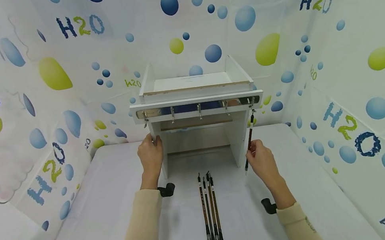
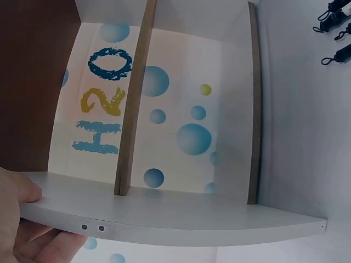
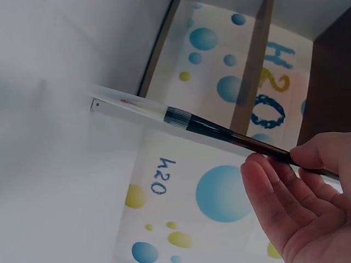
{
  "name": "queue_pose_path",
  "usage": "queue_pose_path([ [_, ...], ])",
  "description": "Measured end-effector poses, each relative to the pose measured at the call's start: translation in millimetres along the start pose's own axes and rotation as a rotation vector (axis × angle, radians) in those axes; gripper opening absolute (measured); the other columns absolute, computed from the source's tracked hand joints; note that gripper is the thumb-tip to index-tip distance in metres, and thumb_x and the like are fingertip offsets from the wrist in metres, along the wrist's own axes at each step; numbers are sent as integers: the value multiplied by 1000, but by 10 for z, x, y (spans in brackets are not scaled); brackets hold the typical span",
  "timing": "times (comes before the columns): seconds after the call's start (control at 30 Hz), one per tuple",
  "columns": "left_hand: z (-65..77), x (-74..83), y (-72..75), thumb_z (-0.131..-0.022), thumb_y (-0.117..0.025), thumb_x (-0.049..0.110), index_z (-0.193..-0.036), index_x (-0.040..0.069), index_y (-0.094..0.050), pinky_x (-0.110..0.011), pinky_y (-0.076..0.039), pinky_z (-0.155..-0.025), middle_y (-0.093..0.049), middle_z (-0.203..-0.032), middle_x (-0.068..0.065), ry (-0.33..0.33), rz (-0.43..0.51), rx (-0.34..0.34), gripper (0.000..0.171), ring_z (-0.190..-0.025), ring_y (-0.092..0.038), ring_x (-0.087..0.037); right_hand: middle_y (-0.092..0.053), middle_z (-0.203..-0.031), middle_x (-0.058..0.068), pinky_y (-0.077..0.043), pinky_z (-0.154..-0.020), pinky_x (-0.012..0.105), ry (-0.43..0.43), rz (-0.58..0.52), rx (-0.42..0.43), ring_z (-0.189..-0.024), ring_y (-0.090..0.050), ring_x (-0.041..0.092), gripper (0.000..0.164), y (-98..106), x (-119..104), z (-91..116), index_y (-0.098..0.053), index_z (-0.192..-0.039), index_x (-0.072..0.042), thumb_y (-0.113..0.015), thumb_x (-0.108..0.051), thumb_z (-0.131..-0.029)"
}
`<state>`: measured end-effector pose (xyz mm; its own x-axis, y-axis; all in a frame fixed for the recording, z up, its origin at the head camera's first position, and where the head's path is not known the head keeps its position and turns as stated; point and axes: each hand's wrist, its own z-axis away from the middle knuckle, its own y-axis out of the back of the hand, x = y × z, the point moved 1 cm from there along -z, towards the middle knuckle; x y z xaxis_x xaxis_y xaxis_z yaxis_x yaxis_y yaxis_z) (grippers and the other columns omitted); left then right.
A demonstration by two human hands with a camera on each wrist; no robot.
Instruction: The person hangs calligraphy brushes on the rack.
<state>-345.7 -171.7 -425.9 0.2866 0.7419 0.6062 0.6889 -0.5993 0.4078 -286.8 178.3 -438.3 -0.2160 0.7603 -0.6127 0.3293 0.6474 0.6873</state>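
A white shelf with a row of metal hooks along its front stands on the table. My left hand grips the shelf's left side panel, thumb inside and fingers outside. With its thumb and fingers, my right hand pinches the dark handle of a calligraphy brush. This brush slants with its pale tip down and its loop end at the rightmost hook. Whether the loop is over the hook, I cannot tell. Several more brushes lie side by side on the table, loops toward the shelf.
The white table is backed by a printed curtain with blue and green bubbles. An open tray-like top crowns the shelf. Wooden-edged crossbars span its inside. Each wrist carries a small black camera.
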Motion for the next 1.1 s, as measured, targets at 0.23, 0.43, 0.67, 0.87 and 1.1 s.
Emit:
queue_pose_path([
  [0.23, 7, -1, -8, -94, -63, 8, -95, -9, -69, -54, -55, -63, -72, -82, -26, -8, -4, -3, 18, -65, -69, -38, -70, -100, 25, -57, -68, 43, 23, 13, -7, -87, -72, 34, 25, -20, 42, -100, -55, -115, 8, -59, -5, -94],
  [0.43, 2, -5, -10, -94, -62, 7, -96, -9, -69, -55, -55, -64, -72, -83, -27, -12, 2, -8, 18, -69, -70, -39, -71, -100, 25, -57, -65, 42, 25, 36, -10, -84, -71, 34, 25, -44, 79, -176, -56, -115, 8, -59, -7, -95],
  [0.67, 7, -17, -12, -94, -62, 8, -96, -9, -69, -54, -56, -64, -73, -85, -27, -6, 4, -6, 18, -71, -72, -40, -72, -100, 23, -54, -62, 39, 6, 51, -31, -80, -71, 30, 25, -67, 92, -221, -56, -114, 6, -59, -11, -95],
  [0.87, 8, -18, -9, -93, -63, 8, -95, -9, -69, -55, -56, -64, -73, -86, -27, -11, 3, 4, 18, -74, -73, -41, -73, -100, 22, -54, -62, 40, -3, 58, -35, -81, -71, 31, 26, -67, 88, -225, -57, -115, 6, -59, -12, -95],
  [1.1, 7, -20, -17, -92, -63, 7, -94, -9, -69, -56, -55, -64, -73, -85, -27, -19, -2, 14, 17, -74, -73, -42, -73, -103, 21, -56, -67, 45, -9, 52, -33, -87, -72, 33, 30, -63, 84, -209, -55, -119, 6, -58, -13, -96],
])
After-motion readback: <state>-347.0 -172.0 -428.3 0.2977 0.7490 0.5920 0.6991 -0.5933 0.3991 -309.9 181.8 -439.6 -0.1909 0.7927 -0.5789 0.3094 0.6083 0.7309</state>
